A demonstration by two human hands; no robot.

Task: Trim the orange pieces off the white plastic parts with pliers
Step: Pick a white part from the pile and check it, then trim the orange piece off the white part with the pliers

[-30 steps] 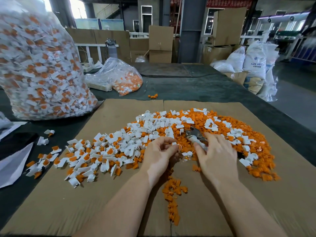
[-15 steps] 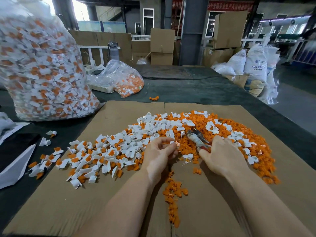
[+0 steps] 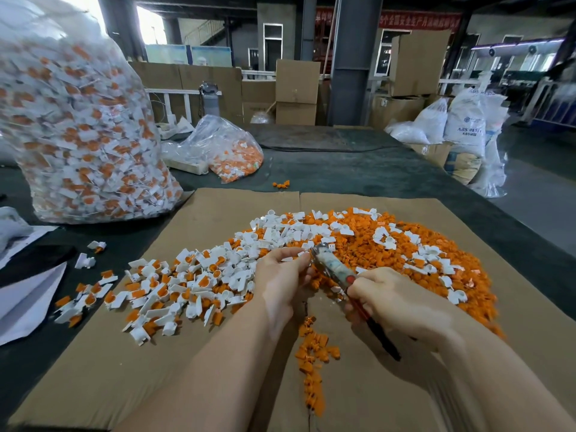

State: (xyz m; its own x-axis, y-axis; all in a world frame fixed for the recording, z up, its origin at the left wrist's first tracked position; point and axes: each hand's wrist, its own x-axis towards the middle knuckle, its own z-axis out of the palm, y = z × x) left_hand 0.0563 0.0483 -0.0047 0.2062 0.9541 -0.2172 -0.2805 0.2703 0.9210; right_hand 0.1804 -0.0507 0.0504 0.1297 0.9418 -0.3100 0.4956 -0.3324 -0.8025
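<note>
My left hand (image 3: 282,277) pinches a small white part (image 3: 291,259) between thumb and fingertips, holding it just above the cardboard (image 3: 193,366) near the middle of the pile. My right hand (image 3: 396,302) has a clenched grip on the pliers (image 3: 335,269), fingers curled round the handles, one dark handle end poking out below my palm. The nose of the pliers meets the part at my left fingertips (whether the tips are biting it or only touching, I cannot tell).

The untrimmed parts (image 3: 174,285), white with orange still on, lie spread to the left of my hands. Behind and to the right sits a heap of orange pieces (image 3: 405,254) with white trimmed parts scattered over it. A thin trail of orange offcuts (image 3: 311,363) runs between my forearms toward me.

The cardboard lies on a dark bench (image 3: 343,173). At far left stands a big clear bag (image 3: 78,135) stuffed with more parts, and a smaller bag (image 3: 224,151) lies behind the cardboard.
</note>
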